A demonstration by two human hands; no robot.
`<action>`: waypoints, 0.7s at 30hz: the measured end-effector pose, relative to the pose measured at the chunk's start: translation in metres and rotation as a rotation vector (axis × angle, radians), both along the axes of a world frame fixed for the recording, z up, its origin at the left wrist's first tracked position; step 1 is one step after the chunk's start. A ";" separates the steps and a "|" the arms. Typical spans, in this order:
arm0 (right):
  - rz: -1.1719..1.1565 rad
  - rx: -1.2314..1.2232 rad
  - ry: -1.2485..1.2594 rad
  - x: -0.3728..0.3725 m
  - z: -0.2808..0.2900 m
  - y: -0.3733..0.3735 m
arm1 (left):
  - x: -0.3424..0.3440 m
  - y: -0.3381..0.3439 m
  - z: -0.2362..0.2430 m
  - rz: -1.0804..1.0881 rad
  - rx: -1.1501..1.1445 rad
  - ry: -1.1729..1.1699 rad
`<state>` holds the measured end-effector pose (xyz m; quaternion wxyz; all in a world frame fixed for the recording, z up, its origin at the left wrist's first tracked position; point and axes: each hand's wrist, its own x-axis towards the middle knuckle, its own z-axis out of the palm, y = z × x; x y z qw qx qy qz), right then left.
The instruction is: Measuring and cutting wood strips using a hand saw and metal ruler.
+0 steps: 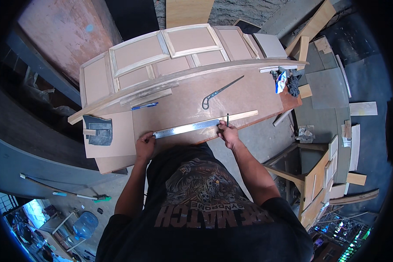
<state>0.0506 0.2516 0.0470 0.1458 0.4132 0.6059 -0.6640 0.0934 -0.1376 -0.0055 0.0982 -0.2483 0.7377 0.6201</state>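
Across the near edge of the workbench lies a shiny metal ruler (185, 129), placed along a pale, thin wood strip (246, 115) whose right end sticks out past it. My left hand (145, 145) is closed on the ruler's left end, fingertips pinched there. At the other end, my right hand (229, 134) is closed round a thin dark pencil (227, 118), which stands nearly upright beside the ruler's tip. The fingers of that hand also touch the ruler or the strip; which one is hard to tell. Beyond them rests a handsaw (220, 93) with a grey handle.
A blue pen (145, 106) and short wood strips (152, 97) lie farther back. Sandpaper (99, 132) is at the left. A long wooden batten (183, 72) crosses before framed panels (139, 52). A crumpled dark cloth (294, 86) sits at the right end.
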 end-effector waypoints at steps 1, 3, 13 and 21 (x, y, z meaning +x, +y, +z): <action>-0.002 -0.004 -0.001 0.000 0.001 0.000 | 0.000 0.000 -0.001 0.000 -0.001 -0.001; -0.003 -0.005 -0.002 0.000 0.002 -0.001 | 0.001 0.000 -0.002 0.006 -0.014 -0.019; -0.017 -0.018 0.028 0.000 -0.008 0.005 | 0.004 0.002 -0.008 0.111 0.167 -0.050; -0.040 -0.026 0.035 0.000 -0.005 0.001 | 0.006 0.003 -0.013 0.134 0.193 -0.066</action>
